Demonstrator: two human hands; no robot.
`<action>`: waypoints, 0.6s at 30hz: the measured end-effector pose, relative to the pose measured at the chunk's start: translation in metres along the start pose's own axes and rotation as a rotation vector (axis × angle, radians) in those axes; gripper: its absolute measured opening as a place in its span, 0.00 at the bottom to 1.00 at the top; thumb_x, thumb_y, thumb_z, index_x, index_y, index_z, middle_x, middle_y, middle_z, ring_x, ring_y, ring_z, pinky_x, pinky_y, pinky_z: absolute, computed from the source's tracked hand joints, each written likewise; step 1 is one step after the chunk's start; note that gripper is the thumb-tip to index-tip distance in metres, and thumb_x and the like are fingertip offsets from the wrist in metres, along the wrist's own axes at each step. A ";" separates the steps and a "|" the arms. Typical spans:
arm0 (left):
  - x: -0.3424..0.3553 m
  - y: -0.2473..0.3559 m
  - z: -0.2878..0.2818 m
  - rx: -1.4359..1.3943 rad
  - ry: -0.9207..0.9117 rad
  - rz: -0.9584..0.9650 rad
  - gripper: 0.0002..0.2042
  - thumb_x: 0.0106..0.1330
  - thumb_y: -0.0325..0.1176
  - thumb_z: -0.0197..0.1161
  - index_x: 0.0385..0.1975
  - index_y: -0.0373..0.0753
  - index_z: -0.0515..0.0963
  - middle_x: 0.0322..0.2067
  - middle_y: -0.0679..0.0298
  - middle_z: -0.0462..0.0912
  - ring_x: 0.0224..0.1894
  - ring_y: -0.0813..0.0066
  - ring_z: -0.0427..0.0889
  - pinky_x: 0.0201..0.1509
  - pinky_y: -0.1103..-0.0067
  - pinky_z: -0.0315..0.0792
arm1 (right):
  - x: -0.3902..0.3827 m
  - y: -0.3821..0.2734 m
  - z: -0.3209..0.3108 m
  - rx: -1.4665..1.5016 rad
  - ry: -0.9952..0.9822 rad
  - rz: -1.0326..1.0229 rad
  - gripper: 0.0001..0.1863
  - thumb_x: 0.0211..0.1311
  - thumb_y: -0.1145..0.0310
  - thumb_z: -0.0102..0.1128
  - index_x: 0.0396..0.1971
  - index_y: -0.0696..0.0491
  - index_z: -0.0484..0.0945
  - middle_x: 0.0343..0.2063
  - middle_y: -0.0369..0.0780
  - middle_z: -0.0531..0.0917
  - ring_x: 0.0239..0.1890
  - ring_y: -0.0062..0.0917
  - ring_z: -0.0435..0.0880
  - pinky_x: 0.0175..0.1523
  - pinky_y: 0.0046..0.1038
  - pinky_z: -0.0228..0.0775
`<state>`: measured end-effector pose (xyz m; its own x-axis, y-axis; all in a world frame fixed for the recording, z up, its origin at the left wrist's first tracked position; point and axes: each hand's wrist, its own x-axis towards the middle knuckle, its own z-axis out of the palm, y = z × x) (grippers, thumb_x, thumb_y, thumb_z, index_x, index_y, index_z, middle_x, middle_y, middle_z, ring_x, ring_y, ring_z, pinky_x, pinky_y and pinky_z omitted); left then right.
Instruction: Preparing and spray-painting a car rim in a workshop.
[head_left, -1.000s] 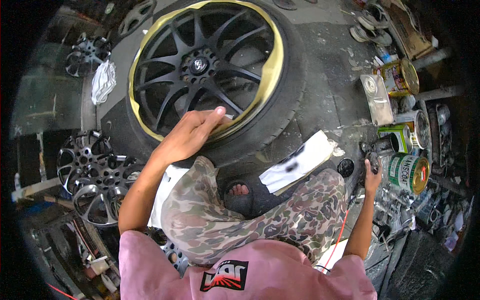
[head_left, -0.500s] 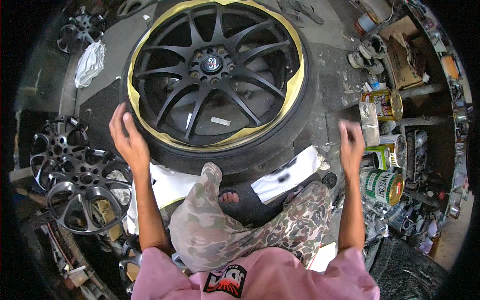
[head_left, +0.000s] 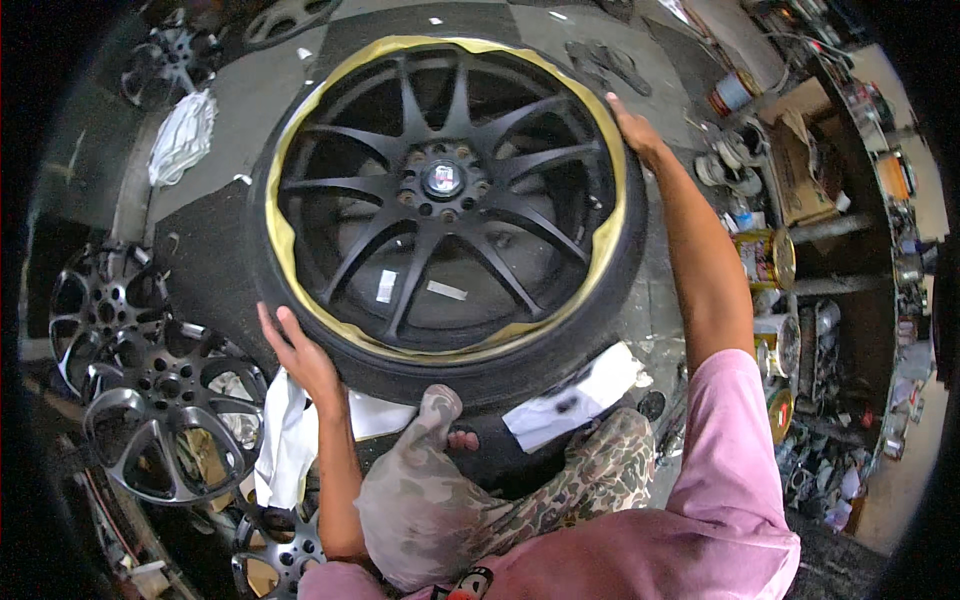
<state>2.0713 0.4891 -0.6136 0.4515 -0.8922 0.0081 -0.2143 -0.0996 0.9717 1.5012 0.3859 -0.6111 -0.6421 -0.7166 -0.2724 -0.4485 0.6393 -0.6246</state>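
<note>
A large black multi-spoke wheel rim [head_left: 425, 240] in a black tyre [head_left: 400, 375] lies flat in front of me, with yellow masking tape or paper [head_left: 285, 255] round the rim's edge. At the tyre's near left side my left hand [head_left: 312, 362] is open, its thumb and fingers apart against or just beside the outer edge. My right arm reaches past the tyre's right side. The right hand [head_left: 637, 132] lies at its far right edge with fingers extended; some of them are partly hidden. Neither hand visibly grasps anything.
Several bare metallic rims [head_left: 165, 385] lie at the left, near a white cloth [head_left: 183, 138]. White paper sheets [head_left: 575, 395] lie under the tyre's near edge. Paint cans [head_left: 765, 258], shoes [head_left: 730, 165] and a cardboard box [head_left: 800, 165] stand along the right-hand shelf. Sandals [head_left: 608, 68] lie beyond the tyre.
My right hand has swung forward from beside the cans to the tyre's far right edge. My left hand stays by the tyre's left side. The view has shifted, so the wheel appears lower.
</note>
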 end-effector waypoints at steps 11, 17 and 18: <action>0.027 -0.008 -0.005 0.010 -0.065 0.113 0.30 0.79 0.47 0.50 0.71 0.31 0.60 0.69 0.46 0.64 0.70 0.57 0.63 0.75 0.69 0.52 | -0.029 0.004 0.005 0.254 -0.116 -0.053 0.62 0.49 0.18 0.50 0.65 0.63 0.70 0.66 0.57 0.69 0.68 0.45 0.69 0.72 0.40 0.55; 0.158 -0.011 0.010 0.123 -0.360 0.193 0.32 0.76 0.57 0.50 0.70 0.40 0.65 0.69 0.52 0.67 0.71 0.58 0.63 0.75 0.70 0.54 | -0.144 0.056 0.020 0.387 0.164 0.178 0.63 0.53 0.18 0.48 0.60 0.72 0.71 0.62 0.63 0.71 0.68 0.47 0.69 0.71 0.39 0.57; 0.190 -0.011 0.021 0.107 -0.430 0.210 0.32 0.76 0.57 0.50 0.70 0.40 0.67 0.69 0.53 0.67 0.72 0.60 0.63 0.75 0.71 0.53 | -0.170 0.065 0.027 0.437 0.223 0.213 0.63 0.54 0.19 0.48 0.59 0.74 0.71 0.62 0.64 0.71 0.68 0.48 0.69 0.71 0.39 0.57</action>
<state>2.1408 0.3116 -0.6281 -0.0050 -0.9967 0.0815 -0.3607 0.0778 0.9294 1.5978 0.5419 -0.6256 -0.8287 -0.4764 -0.2938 -0.0236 0.5541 -0.8321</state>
